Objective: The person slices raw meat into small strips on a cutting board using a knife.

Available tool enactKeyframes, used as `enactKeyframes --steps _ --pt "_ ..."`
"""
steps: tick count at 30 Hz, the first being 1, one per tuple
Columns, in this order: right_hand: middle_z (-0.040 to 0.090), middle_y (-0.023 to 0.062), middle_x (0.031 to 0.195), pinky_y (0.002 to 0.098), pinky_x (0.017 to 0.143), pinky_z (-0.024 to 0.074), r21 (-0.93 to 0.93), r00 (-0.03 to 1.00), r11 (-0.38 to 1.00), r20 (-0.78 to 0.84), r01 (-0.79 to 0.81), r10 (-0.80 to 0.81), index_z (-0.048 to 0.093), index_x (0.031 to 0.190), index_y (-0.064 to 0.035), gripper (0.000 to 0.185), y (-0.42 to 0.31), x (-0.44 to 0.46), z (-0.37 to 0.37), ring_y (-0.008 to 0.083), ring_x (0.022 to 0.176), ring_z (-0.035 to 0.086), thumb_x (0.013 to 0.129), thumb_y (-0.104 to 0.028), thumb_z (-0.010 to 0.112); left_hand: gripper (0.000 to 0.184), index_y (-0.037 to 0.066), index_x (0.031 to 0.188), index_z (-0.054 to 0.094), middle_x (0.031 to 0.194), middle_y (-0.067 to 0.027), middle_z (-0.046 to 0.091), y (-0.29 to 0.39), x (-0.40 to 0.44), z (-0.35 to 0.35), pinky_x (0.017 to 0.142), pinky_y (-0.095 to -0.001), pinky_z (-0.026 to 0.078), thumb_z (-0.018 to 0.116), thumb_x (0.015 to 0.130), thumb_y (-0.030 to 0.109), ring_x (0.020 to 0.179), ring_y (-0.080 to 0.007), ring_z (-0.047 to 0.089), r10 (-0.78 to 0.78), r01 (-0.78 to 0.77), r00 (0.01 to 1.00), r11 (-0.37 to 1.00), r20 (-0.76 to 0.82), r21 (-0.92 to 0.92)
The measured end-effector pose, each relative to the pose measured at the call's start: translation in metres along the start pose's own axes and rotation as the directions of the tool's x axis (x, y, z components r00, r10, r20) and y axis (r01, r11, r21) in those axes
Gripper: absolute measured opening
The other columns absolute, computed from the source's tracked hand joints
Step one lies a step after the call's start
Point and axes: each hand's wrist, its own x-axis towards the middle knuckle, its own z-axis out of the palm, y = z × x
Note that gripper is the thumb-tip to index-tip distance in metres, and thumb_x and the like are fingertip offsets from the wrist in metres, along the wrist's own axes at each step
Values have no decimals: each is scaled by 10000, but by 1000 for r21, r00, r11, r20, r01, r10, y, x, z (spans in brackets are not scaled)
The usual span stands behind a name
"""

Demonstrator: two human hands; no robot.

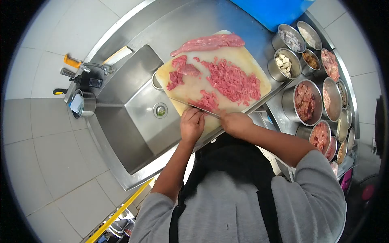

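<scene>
My right hand (237,124) is closed around a knife's handle, which the fingers hide. The thin knife blade (194,107) reaches left from it, low over the near edge of the cutting board (165,77). Close behind the blade is my left hand (192,123), its fingers curled together; whatever they grip is hidden. Just beyond the blade lies a small heap of cut raw meat (206,100). Farther up the board are a wide spread of chopped meat (234,81), some larger chunks (182,72) and a long whole piece of meat (210,42).
A steel sink (139,109) with a drain is left of the board. Several metal containers stand at right, including one of raw meat (304,101) and one of pale cloves (283,65). A blue bin (271,12) stands at the back. A tap (95,67) is far left.
</scene>
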Motion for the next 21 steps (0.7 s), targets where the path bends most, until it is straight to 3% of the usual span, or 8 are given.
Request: enactKeyframes --steps 4,7,8,10,15,18,20,21 --pt "710 231 957 519 804 539 -58 998 998 60 -7 11 597 1093 -21 271 -7 10 -30 410 899 695 951 -175 425 141 39 872 711 935 -106 676 2 3 -9 827 -431 512 730 742 -12 935 -323 638 26 -28 997 999 69 31" --pt "710 239 965 522 809 539 -23 999 1000 -34 6 -7 599 1087 -28 266 -10 -17 -44 408 910 700 947 -178 431 129 40 871 710 958 -111 675 7 13 -34 849 -427 507 713 753 -11 920 -326 636 -42 42 999 999 1 -16" --pt "710 239 965 522 809 539 -18 999 1000 -45 -1 0 599 1087 -28 266 -11 -22 -40 408 910 700 947 -178 431 169 40 910 712 976 -124 675 3 24 -46 870 -444 506 706 748 -7 945 -335 631 -51 54 998 996 -44 69" --pt "714 233 957 525 788 547 -75 974 996 219 -43 58 603 1090 -34 258 -13 -28 -29 403 903 707 936 -165 443 212 40 949 715 993 -138 675 -1 49 -57 890 -460 505 699 742 -3 971 -343 626 -55 68 994 986 -91 151" --pt "720 225 921 530 712 560 -97 990 994 125 -53 65 598 1093 -34 252 13 -20 -20 408 853 716 924 -159 459 252 44 998 708 1044 -136 686 -52 133 -26 915 -451 497 726 747 55 1016 -355 622 19 -39 995 979 98 200" --pt "719 231 923 519 677 562 -117 998 991 13 -62 63 588 1097 -7 263 34 -21 -21 398 818 721 922 -162 466 193 57 975 725 1047 -117 690 -80 160 4 896 -447 505 712 796 127 1026 -341 624 183 -240 940 955 289 176" --pt "718 229 910 508 651 563 -116 982 980 -120 -161 148 578 1092 23 276 40 -24 -23 384 779 724 921 -162 467 180 75 962 736 1058 -110 694 -82 176 18 888 -446 511 668 865 211 1030 -322 636 -12 -118 924 942 382 315" --pt "720 225 895 506 641 565 -118 976 978 -159 -170 150 575 1089 36 283 38 -26 -25 379 748 724 925 -163 460 208 75 1038 738 995 -132 705 -80 183 19 866 -406 520 648 906 208 926 -309 667 -19 -129 924 925 383 357"
